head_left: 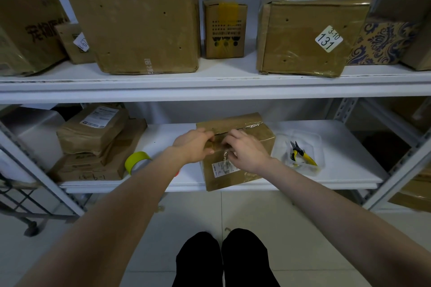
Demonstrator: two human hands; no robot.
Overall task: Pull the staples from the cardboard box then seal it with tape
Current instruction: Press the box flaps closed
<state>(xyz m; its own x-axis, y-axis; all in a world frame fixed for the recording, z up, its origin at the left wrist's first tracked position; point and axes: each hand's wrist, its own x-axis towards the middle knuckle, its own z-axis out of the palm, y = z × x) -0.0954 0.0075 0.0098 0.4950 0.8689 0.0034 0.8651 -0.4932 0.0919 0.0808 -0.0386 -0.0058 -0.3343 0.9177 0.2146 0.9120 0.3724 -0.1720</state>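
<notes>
Parcel work at a white metal rack: a cardboard box is shown lying on the lower shelf, close to its front edge, between a yellow-green tape roll on the left and a clear plastic tub on the right. The box's top flap is gripped by the left hand, fingers curled over the edge and thumb pressed to the front. A crumpled strip of clear tape on the box front is pinched by the curled fingers of the right hand, just above a white label. Yellow-handled pliers are kept in the tub. Stacked parcels are seen at the shelf's left end, and larger cartons are ranged on the upper shelf.
</notes>
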